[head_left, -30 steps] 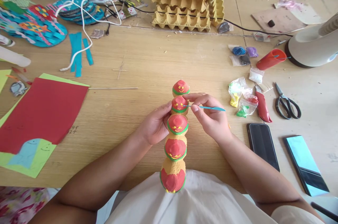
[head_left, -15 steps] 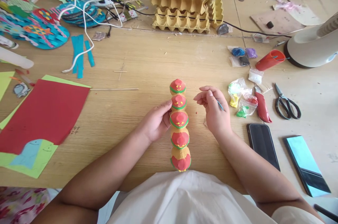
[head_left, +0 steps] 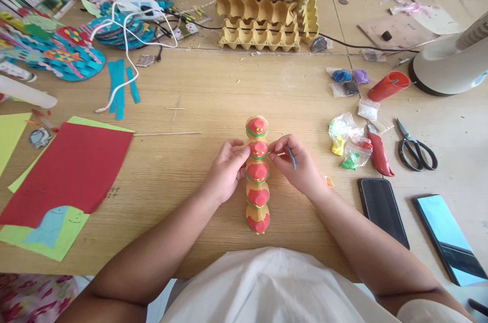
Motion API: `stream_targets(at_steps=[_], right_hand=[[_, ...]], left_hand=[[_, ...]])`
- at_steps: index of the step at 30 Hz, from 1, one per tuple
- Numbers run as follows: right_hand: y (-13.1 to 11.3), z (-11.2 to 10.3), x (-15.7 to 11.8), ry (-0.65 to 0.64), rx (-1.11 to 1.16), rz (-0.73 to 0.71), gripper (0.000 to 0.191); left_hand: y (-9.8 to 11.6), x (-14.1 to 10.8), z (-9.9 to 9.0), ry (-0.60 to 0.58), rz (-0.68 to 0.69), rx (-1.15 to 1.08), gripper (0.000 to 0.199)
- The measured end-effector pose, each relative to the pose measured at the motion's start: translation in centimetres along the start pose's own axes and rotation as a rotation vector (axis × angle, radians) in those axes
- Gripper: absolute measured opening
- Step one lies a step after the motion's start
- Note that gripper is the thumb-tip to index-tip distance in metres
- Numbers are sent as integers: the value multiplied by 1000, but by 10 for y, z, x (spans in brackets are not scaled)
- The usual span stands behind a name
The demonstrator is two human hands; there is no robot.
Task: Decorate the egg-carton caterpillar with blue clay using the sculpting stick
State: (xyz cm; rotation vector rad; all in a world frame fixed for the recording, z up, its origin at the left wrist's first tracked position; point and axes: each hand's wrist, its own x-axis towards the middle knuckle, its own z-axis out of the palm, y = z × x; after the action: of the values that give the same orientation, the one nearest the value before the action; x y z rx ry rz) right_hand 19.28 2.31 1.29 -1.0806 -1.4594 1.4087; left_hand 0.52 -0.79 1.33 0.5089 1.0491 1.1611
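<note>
A strip of several egg-carton cups (head_left: 257, 173) stands out in front of my body, each cup topped with red clay, a green rim and small yellow features. My left hand (head_left: 227, 168) grips the strip's left side near the second cup from the far end. On the other side, my right hand (head_left: 293, 160) has its fingertips at that same cup's edge. A thin blue tool (head_left: 292, 157) is held in my right hand, pointing up and slightly left. The fingertips of my left hand are partly hidden behind the strip.
Right of my hands lie clay bags (head_left: 349, 140), a red cutter (head_left: 379, 153), scissors (head_left: 415, 148) and two phones (head_left: 383, 208). Egg cartons (head_left: 263, 36) are stacked at the back. Red paper (head_left: 72, 170) and a thin stick (head_left: 168, 133) lie left.
My right hand has moved left to the strip with the blue tool. The strip's near end has shifted away from my body. An orange scrap now shows beside my right wrist.
</note>
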Motion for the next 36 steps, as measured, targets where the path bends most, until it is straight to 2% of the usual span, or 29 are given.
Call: stream_targets(at_steps=[8,12,16,20,25,28,32,34,36], right_hand=[[-3,0,0,-1,-52,58,18],[0,-1,1,-24,-147,41,14],[2,-2,2,-12,-341,-29,11],[5,-2,2,-9,-515,-70,10],[6,0,2,-30,-626,-108,10],[-7,-3,0,71,-634,-124,7],[-45,-16,-4,272,-514,-195,12],[-64,-24,-7,297,-534,-220,19],[-76,-30,-11,223,-675,-213,18]], left_hand=[[-3,1,-10,-57,321,518,26],[3,0,-13,-30,479,776,20],[4,3,-18,-12,544,1020,27],[2,7,-21,-12,591,1086,30],[1,11,-24,17,585,1183,31],[3,13,-25,41,592,1202,37],[6,11,-24,105,685,1179,36],[7,9,-23,127,723,1158,34],[6,8,-21,134,743,1132,32]])
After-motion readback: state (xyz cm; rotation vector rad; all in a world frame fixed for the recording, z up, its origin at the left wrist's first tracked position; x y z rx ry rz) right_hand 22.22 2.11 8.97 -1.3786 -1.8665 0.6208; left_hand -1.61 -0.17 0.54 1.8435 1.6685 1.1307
